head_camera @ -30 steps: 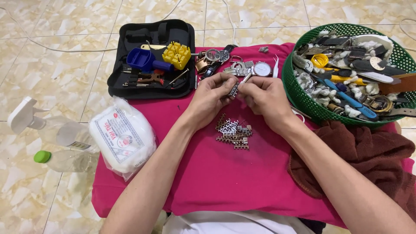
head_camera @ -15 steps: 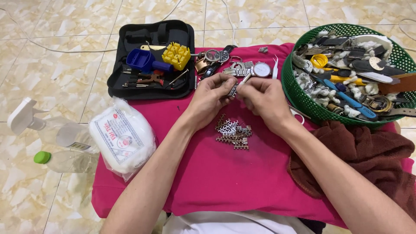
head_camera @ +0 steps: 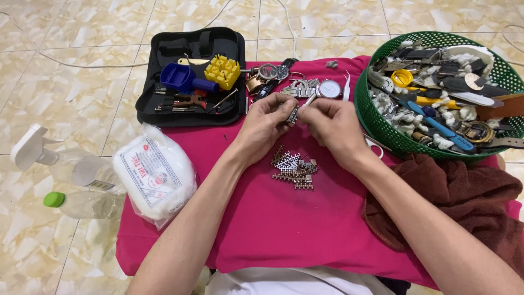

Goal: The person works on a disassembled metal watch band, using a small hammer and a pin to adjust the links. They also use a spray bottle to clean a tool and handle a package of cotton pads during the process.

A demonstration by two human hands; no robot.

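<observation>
My left hand [head_camera: 263,127] and my right hand [head_camera: 331,127] meet over a pink cloth [head_camera: 262,218], both pinching a short piece of metal watch band [head_camera: 292,114]. A thin silver tool [head_camera: 307,101] sticks up from my right fingers. Just below the hands lies a small pile of loose band links [head_camera: 293,167]. Beyond the hands sit several wristwatches [head_camera: 297,82], one with a white dial.
An open black tool case [head_camera: 191,76] with blue and yellow tools lies at the back left. A green basket [head_camera: 382,128] full of watch parts and straps stands right. A brown towel [head_camera: 458,207], a white bag of cotton [head_camera: 155,175] and clear bottles [head_camera: 60,169] surround the cloth.
</observation>
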